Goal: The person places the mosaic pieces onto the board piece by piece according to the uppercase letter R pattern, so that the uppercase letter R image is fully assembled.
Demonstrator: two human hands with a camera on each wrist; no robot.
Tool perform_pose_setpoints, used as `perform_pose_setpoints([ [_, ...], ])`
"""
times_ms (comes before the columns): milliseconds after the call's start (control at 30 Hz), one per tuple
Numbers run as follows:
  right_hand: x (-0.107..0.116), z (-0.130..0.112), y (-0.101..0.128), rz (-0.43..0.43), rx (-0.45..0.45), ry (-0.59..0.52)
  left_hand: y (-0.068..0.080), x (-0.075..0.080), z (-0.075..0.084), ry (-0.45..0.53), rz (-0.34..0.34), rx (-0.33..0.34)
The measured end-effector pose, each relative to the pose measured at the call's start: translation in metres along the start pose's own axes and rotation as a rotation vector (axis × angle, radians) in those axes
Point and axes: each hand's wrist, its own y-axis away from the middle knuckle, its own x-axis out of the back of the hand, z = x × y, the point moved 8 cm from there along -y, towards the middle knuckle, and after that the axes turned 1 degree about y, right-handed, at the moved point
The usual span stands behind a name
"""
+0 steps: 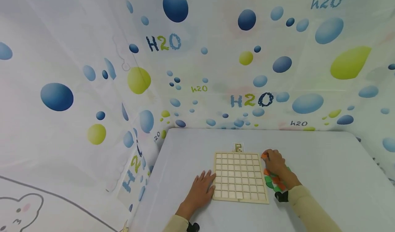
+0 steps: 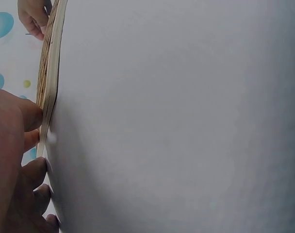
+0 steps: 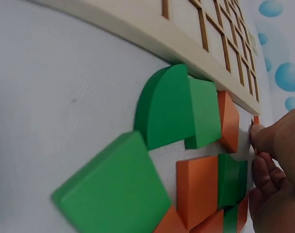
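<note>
left hand (image 1: 200,190) fingers loosely spread, touching left edge of grid board (image 1: 240,173) | right hand (image 1: 275,161) pinches orange piece (image 1: 264,155) right of board | light edge pinch works best (imo)

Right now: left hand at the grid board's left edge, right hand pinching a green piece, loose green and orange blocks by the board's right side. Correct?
One fix: the piece the right hand pinches is orange, not green; the head view shows it. The rest holds: left hand at the grid board's left edge, loose blocks by its right side.
</note>
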Motion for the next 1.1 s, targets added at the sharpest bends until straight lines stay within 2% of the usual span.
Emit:
perform_pose_setpoints([
  [300, 0.001, -0.015, 0.004, 0.025, -0.049, 0.017, 0.003, 0.000, -0.004, -0.007, -0.019, 0.016],
  [533, 0.002, -0.032, 0.008, 0.063, -0.070, 0.008, 0.005, 0.001, -0.006, -0.004, -0.019, 0.000],
  [800, -0.017, -0.073, 0.008, 0.070, 0.061, -0.026, 0.008, 0.003, -0.004, 0.004, 0.012, -0.042],
  [1000, -0.046, -0.106, 0.009, 0.040, 0.183, -0.006, 0.005, 0.001, -0.003, 0.002, -0.009, -0.012],
  [1100, -0.056, -0.118, 0.010, 0.015, 0.205, -0.014, 0.004, 0.001, -0.002, -0.002, -0.010, -0.004],
])
